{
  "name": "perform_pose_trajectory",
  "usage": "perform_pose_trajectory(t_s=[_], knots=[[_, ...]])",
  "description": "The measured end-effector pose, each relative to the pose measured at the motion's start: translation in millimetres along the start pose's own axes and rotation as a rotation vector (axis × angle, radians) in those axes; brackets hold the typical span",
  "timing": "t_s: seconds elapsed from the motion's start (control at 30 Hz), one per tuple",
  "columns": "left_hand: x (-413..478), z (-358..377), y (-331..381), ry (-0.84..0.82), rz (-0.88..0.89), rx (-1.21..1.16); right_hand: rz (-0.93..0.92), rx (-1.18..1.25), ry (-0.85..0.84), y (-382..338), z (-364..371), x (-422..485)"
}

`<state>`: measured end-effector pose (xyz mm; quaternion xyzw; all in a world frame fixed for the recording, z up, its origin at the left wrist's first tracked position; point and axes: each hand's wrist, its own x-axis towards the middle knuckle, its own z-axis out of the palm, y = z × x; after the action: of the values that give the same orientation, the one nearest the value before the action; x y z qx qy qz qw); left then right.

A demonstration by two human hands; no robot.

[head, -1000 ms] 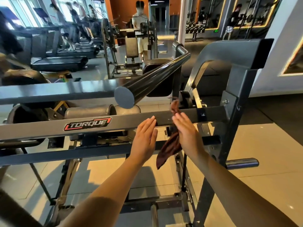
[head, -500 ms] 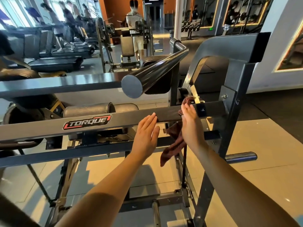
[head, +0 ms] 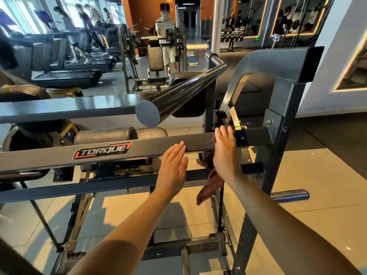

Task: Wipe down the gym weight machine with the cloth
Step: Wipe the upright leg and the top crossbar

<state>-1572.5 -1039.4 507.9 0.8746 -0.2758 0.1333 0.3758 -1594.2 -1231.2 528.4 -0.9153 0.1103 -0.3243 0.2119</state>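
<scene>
A grey steel weight machine fills the view; its horizontal crossbar carries a TORQUE label. My right hand presses a dark brown cloth against the right part of that bar, near the upright post. Most of the cloth hangs loose below the bar. My left hand is flat with fingers together, its fingertips at the bar's lower edge just left of the cloth, holding nothing.
A thick black round handle juts toward me above the bar. A weight peg sticks out low on the right. Padded rollers sit behind the bar. A person stands at a far machine; others use treadmills.
My right hand has slid the cloth to the right and upward along the crossbar toward the upright post. My left hand has stayed near the bar's lower edge.
</scene>
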Motion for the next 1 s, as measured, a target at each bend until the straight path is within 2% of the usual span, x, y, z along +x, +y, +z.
perform_pose_trajectory(t_s=[0.17, 0.23, 0.3, 0.4, 0.47, 0.5, 0.63, 0.73, 0.83, 0.93, 1.0], knots=[[-1.2, 3.7, 4.1, 0.072, 0.047, 0.037, -0.369, 0.113, -0.341, -55.0, 22.2, -9.7], [-1.4, 3.6, 5.8, 0.09, 0.022, 0.04, -0.457, 0.041, -0.333, -34.9, 14.7, -4.2], [-1.1, 6.4, 10.8, 0.091, -0.037, 0.039, -0.453, -0.037, -0.236, -0.7, 2.0, -1.1], [-1.9, 17.5, 22.8, 0.106, -0.104, 0.064, -0.226, 0.041, -0.032, 34.8, -11.4, -0.4], [-2.1, 25.7, 28.6, 0.121, -0.115, 0.109, -0.157, 0.061, 0.0, 21.4, -2.3, 0.1], [-2.0, 28.8, 30.3, 0.136, -0.119, 0.111, -0.191, 0.078, -0.038, 8.1, 4.5, 1.1], [-1.1, 30.7, 34.4, 0.239, -0.149, -0.046, -0.511, 0.127, -0.387, -31.1, 12.3, 3.8], [-2.4, 34.7, 41.8, 0.25, -0.164, -0.021, -0.612, 0.072, -0.375, -4.3, 3.0, 14.1], [-2.7, 47.6, 55.6, 0.179, -0.201, 0.061, -0.514, 0.067, -0.212, 44.7, -12.9, 18.6], [0.6, 64.3, 76.2, 0.075, -0.109, 0.112, -0.353, 0.034, -0.132, 85.3, -31.8, 16.7], [6.0, 76.0, 92.1, 0.031, -0.066, 0.132, -0.27, 0.053, -0.105, 85.8, -36.1, 13.1]])
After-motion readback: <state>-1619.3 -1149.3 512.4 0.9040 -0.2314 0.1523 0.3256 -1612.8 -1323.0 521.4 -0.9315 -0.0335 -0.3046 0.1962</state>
